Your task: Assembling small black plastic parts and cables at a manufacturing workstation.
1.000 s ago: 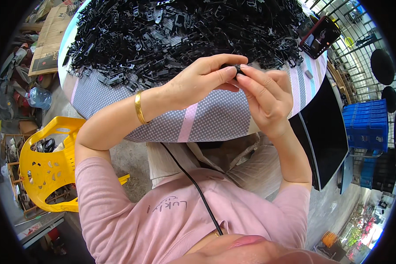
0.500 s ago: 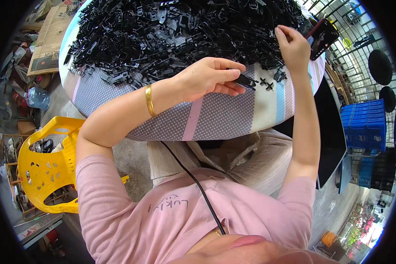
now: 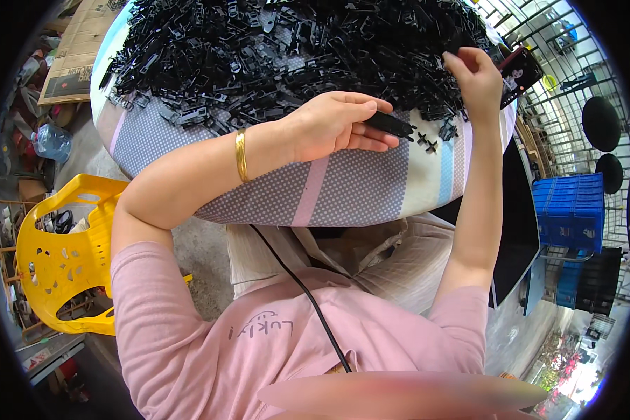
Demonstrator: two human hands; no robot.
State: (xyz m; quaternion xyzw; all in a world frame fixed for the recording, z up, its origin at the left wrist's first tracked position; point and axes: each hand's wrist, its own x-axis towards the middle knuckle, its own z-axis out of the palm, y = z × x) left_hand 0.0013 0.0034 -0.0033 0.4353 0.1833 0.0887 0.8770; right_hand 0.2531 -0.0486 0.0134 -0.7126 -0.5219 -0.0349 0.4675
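Note:
My left hand (image 3: 337,124) is closed over the near part of the table, thumb on top, around a long flat black plastic part (image 3: 392,126) whose end sticks out to the right past the fingers. A gold bangle circles that wrist. Farther right, my right hand (image 3: 479,78) hovers at the right edge of a big heap of black plastic parts (image 3: 259,70). Its thumb and fingers are bent together, and anything between them is too small to make out. Small black cross-shaped pieces (image 3: 428,143) lie on the cloth between the hands, with another small black part (image 3: 448,130) beside them.
A patterned cloth (image 3: 364,185) covers the rounded table. A phone (image 3: 521,75) stands at its right edge. On the left are a yellow plastic chair (image 3: 63,255), a clear bottle (image 3: 52,143) and cardboard (image 3: 77,52). Blue crates (image 3: 568,206) stand at the right. A black cable (image 3: 294,273) hangs down my front.
The black part in my left hand has turned and shows a broader, solid face. My right hand has shifted slightly right and nearer. The whole view has moved a little.

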